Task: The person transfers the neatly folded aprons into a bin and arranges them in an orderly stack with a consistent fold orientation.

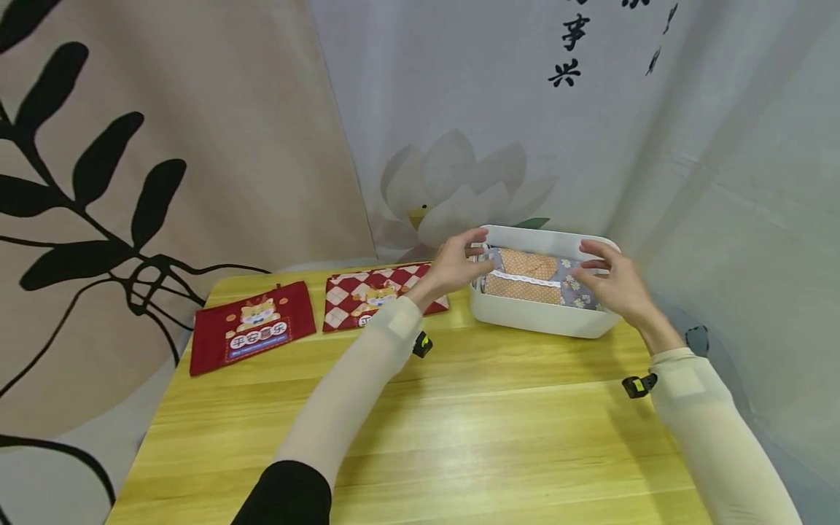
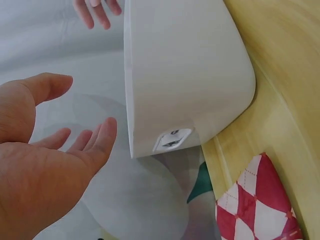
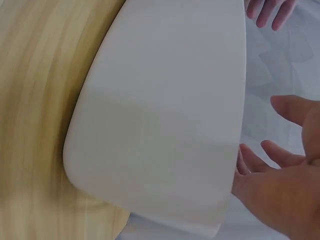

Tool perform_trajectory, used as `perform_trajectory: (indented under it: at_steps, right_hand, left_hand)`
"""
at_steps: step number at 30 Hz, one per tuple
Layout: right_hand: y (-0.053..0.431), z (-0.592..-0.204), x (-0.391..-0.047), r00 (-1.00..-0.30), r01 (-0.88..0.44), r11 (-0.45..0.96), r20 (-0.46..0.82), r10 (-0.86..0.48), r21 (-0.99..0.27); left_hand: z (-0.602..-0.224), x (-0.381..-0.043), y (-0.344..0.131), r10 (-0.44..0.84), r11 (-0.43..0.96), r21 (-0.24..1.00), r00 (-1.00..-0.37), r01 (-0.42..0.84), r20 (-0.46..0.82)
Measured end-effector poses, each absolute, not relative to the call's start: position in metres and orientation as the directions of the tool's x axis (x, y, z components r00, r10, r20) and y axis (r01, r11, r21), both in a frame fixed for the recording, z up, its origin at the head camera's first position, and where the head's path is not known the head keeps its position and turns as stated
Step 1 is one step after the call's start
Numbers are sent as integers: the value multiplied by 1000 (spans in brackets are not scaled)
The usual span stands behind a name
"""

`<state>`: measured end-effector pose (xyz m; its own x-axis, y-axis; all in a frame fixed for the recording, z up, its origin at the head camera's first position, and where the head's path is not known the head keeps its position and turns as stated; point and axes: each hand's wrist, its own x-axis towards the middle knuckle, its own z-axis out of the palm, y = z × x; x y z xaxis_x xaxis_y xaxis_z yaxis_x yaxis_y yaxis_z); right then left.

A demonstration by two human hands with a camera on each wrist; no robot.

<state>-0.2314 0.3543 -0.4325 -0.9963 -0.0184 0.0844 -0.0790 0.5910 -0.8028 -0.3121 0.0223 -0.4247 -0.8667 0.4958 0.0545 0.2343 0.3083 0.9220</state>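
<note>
A white plastic bin (image 1: 534, 318) stands at the back right of the table. Inside it lies a folded fabric item (image 1: 523, 290), orange with white dots, a lace strip and grey-blue daisy-print cloth at the sides. My left hand (image 1: 459, 262) is over the bin's left end, thumb and fingers spread apart with nothing between them. Over the right end is my right hand (image 1: 612, 283), likewise with parted fingers and nothing held. In the left wrist view the left hand (image 2: 60, 150) is beside the bin's rim, near its side handle (image 2: 173, 140).
To the left on the wooden table (image 1: 459, 437) lie a dark red cartoon-print pouch (image 1: 254, 324) and a red-and-white diamond-patterned pouch (image 1: 344, 297), the latter partly behind the left forearm. A printed curtain (image 1: 446, 109) hangs directly behind the table.
</note>
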Motion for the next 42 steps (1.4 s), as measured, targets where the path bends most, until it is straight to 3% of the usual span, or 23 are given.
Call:
perform_trajectory:
  at_steps: [21, 42]
  right_hand:
    - [306, -428, -238, -969, -246, 557, 209, -130, -793]
    - [249, -421, -250, -959, -270, 489, 186, -214, -829]
  left_hand:
    - [-428, -303, -28, 438, 335, 904, -893, 268, 102]
    - [-436, -290, -91, 378, 375, 893, -921, 247, 96]
